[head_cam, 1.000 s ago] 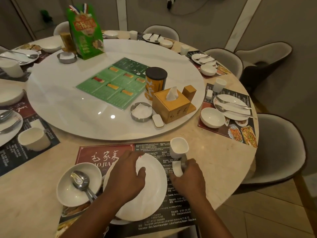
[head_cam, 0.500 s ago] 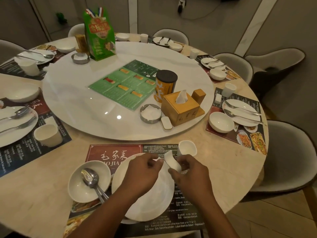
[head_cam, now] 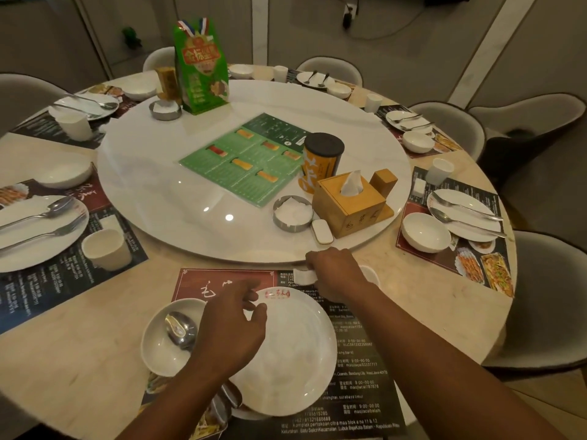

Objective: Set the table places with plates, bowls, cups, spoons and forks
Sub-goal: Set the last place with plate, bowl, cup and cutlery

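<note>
The plate (head_cam: 295,357), round and glossy white, lies on the printed placemat (head_cam: 365,376) at 6 o'clock of the round table (head_cam: 79,360). The left hand (head_cam: 232,325) is over the plate's 10 o'clock rim with fingers curled; blur hides whether they grip it. The right hand (head_cam: 336,274), at 1 o'clock of the plate, pinches a small white piece (head_cam: 303,276) just short of the turntable (head_cam: 158,201) edge. A cup (head_cam: 370,276) stands half hidden behind this hand. The bowl (head_cam: 158,347), at 9 o'clock of the plate, holds a metal spoon (head_cam: 179,328). Bare polished tabletop lies at 8 o'clock.
</note>
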The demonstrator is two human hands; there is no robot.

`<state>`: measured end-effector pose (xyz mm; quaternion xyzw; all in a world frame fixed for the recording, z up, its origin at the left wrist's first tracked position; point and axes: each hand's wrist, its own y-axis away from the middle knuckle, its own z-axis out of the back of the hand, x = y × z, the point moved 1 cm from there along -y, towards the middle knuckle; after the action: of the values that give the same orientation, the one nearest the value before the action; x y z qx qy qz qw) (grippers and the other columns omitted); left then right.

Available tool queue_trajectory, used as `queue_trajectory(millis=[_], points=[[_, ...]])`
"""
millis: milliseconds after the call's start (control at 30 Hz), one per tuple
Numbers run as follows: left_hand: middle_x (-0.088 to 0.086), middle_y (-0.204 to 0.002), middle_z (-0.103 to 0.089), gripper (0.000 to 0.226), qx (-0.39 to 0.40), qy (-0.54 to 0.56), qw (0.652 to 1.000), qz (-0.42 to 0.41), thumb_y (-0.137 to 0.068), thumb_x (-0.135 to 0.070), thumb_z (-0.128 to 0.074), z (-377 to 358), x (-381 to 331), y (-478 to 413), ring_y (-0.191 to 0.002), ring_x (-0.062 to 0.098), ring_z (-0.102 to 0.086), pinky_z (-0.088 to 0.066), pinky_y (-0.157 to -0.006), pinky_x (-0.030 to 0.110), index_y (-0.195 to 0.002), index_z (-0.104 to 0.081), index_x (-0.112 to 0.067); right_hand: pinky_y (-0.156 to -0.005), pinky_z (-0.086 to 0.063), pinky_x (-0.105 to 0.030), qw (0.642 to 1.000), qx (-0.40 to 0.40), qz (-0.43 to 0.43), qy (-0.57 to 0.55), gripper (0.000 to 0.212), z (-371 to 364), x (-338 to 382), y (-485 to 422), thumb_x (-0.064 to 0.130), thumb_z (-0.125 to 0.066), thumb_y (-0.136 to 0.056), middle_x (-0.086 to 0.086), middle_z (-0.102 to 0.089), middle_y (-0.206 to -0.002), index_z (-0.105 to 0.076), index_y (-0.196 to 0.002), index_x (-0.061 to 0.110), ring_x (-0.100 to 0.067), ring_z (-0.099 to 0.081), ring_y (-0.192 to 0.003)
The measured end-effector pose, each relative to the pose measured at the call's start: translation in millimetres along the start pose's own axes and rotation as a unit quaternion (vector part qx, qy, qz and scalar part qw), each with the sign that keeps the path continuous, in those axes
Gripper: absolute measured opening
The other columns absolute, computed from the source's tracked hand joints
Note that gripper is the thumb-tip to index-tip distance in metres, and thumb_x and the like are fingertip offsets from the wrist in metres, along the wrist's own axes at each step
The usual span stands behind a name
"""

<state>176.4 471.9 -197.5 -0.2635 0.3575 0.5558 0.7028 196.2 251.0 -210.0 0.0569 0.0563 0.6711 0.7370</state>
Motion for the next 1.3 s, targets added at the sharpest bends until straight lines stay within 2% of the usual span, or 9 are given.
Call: queue_trajectory(millis=[200,367,600,800,933,1000,1067,1167,1300], points=[[-0.017,-0.098,-0.064,0.039,-0.007,0.005,1.0,0.012,-0.085,-0.021,-0.071,6,8,-1,-0.087,-0.002,-0.06,-0.055,-0.082,0.029,-0.121,-0.061,-0.028,-0.074,-0.029,-0.036,0.999,0.01,-0.002,0.03,0.034,-10,0,-6,0.006,-0.061,-0.08,-0.003,-0.066,-0.103,-0.059,-0.11,0.022,-0.027,-0.059,-0.1],[-0.02,-0.097,-0.061,0.041,-0.008,0.005,1.0,0.016,-0.085,-0.022,-0.071,5,12,-2,-0.086,-0.004,-0.059,-0.05,-0.078,0.021,-0.123,-0.06,-0.03,-0.072,-0.033,-0.036,1.0,0.005,-0.005,0.026,0.033,-11,-2,-7,0.005,-0.06,-0.08,-0.004,-0.066,-0.101,-0.06,-0.108,0.021,-0.027,-0.06,-0.097],[-0.025,-0.095,-0.059,0.042,-0.002,-0.002,1.0,0.008,-0.084,-0.022,-0.072,4,12,-1,-0.087,-0.004,-0.06,-0.053,-0.081,0.025,-0.124,-0.06,-0.03,-0.075,-0.041,-0.035,1.0,0.005,-0.016,0.001,0.033,-12,-5,-5,0.008,-0.065,-0.08,-0.005,-0.066,-0.101,-0.061,-0.11,0.023,-0.028,-0.06,-0.096],[-0.02,-0.1,-0.062,0.043,-0.001,0.0,1.0,0.01,-0.085,-0.021,-0.071,4,13,0,-0.088,-0.002,-0.06,-0.05,-0.08,0.021,-0.125,-0.06,-0.03,-0.075,-0.042,-0.035,1.0,0.001,-0.024,-0.004,0.034,-13,-5,-6,0.007,-0.065,-0.081,-0.006,-0.066,-0.101,-0.061,-0.111,0.023,-0.029,-0.061,-0.095],[-0.02,-0.1,-0.061,0.043,-0.002,-0.005,1.0,0.012,-0.085,-0.023,-0.072,4,12,1,-0.087,-0.003,-0.06,-0.049,-0.08,0.02,-0.125,-0.059,-0.03,-0.081,-0.046,-0.036,1.0,-0.005,-0.016,-0.019,0.039,-12,-8,-5,0.012,-0.069,-0.078,-0.004,-0.068,-0.104,-0.06,-0.114,0.024,-0.027,-0.061,-0.099],[-0.02,-0.101,-0.061,0.043,-0.002,-0.007,1.0,0.014,-0.085,-0.023,-0.072,3,11,1,-0.087,-0.003,-0.059,-0.049,-0.081,0.021,-0.125,-0.059,-0.031,-0.088,-0.048,-0.036,0.997,-0.019,-0.025,-0.075,0.048,-4,-16,-1,0.019,-0.075,-0.077,-0.002,-0.067,-0.114,-0.059,-0.122,0.025,-0.025,-0.06,-0.106],[-0.019,-0.101,-0.062,0.042,0.0,-0.007,1.0,0.015,-0.085,-0.023,-0.072,3,11,1,-0.087,-0.003,-0.059,-0.049,-0.081,0.022,-0.125,-0.059,-0.03,-0.095,-0.048,-0.034,0.978,-0.058,-0.076,-0.184,0.053,8,-32,10,0.027,-0.078,-0.078,0.002,-0.064,-0.124,-0.058,-0.128,0.027,-0.02,-0.058,-0.114],[-0.02,-0.098,-0.061,0.041,-0.002,-0.007,1.0,0.01,-0.085,-0.022,-0.072,3,10,2,-0.086,-0.006,-0.058,-0.048,-0.078,0.022,-0.123,-0.06,-0.029,-0.094,-0.048,-0.032,0.926,-0.131,-0.178,-0.305,0.058,10,-61,39,0.039,-0.08,-0.077,0.006,-0.062,-0.129,-0.057,-0.129,0.029,-0.015,-0.057,-0.116],[-0.018,-0.1,-0.063,0.041,0.006,-0.008,1.0,-0.003,-0.085,-0.022,-0.071,-2,3,7,-0.087,-0.002,-0.06,-0.053,-0.081,0.026,-0.124,-0.06,-0.03,-0.098,-0.048,-0.041,0.867,-0.099,-0.252,-0.419,0.093,-22,-76,78,0.049,-0.086,-0.065,0.003,-0.048,-0.142,-0.037,-0.142,0.034,-0.017,-0.051,-0.122]])
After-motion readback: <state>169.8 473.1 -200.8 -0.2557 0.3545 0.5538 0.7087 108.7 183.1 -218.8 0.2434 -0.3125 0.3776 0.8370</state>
